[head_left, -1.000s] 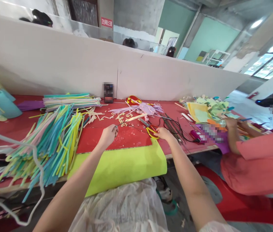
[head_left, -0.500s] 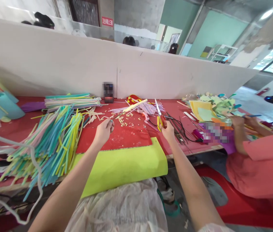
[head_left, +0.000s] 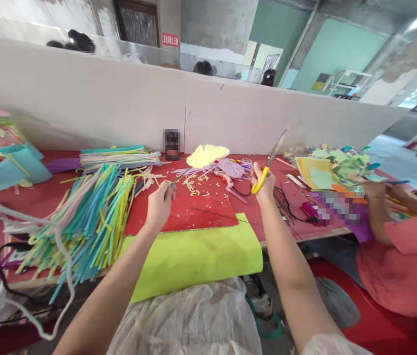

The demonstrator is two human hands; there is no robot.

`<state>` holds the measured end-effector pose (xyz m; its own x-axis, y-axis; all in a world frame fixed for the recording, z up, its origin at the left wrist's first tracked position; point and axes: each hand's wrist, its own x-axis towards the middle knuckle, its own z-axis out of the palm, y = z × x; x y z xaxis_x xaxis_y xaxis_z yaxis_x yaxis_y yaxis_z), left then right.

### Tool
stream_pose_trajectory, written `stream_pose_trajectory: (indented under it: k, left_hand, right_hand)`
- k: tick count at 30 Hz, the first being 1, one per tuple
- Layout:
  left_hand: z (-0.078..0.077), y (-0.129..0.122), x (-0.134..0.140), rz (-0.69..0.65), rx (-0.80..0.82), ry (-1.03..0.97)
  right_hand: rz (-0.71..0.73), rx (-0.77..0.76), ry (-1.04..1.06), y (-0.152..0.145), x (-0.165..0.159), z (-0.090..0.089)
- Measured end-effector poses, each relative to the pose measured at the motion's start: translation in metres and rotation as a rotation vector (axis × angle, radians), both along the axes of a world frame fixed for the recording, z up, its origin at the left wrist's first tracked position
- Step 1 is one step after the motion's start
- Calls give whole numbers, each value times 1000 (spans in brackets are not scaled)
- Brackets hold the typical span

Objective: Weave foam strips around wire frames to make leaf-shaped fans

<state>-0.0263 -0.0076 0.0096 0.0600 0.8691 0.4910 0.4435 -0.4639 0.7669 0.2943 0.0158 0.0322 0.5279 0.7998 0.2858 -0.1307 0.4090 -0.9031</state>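
My left hand [head_left: 159,201] is closed in a pinch on the thin dark stem [head_left: 182,177] of a pale yellow leaf-shaped piece [head_left: 206,155]. The piece has a finely notched edge, and its broad face shows above the table. In my right hand [head_left: 263,182] are scissors [head_left: 268,165] with yellow handles, their blades pointing up and away to the right. The blades look close together and a little blurred. Below the piece, small pale yellow clippings [head_left: 190,186] lie scattered on the table and about the red board [head_left: 182,214].
Coloured strips [head_left: 86,212] are heaped on the left. A yellow-green sheet [head_left: 197,256] hangs over the front edge. Purple strips and a glue gun [head_left: 227,181] lie mid-table, with black cables [head_left: 286,202] to the right. A co-worker's hand [head_left: 376,195] is at far right.
The yellow piece has turned from edge-on to showing its broad face. My right hand has lifted the scissors slightly and swung them to the right, away from the piece. The view has shifted slightly.
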Motion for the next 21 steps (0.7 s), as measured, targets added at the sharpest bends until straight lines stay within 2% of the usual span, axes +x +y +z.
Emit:
stream_pose_trajectory:
  k: [2, 5, 8, 11, 16, 18, 21]
  left_hand:
    - [-3, -6, 0, 12, 23, 52]
    - [-13, -16, 0, -11, 51, 149]
    - [-21, -22, -4, -70, 76, 264]
    - [-22, -23, -12, -172, 36, 276]
    - [-15, -21, -21, -312, -82, 201]
    - [-12, -22, -23, -314, -104, 235]
    - [-7, -28, -22, -250, -103, 277]
  right_hand:
    - [138, -55, 9, -15, -24, 3]
    - [227, -77, 51, -31, -63, 0]
    - [193, -9, 158, -32, -89, -4]
    - [146, 75, 225, -24, -99, -3]
    - [223, 100, 274, -16, -103, 1]
    - [228, 84, 277, -16, -105, 2]
    - [195, 97, 306, -16, -108, 1]
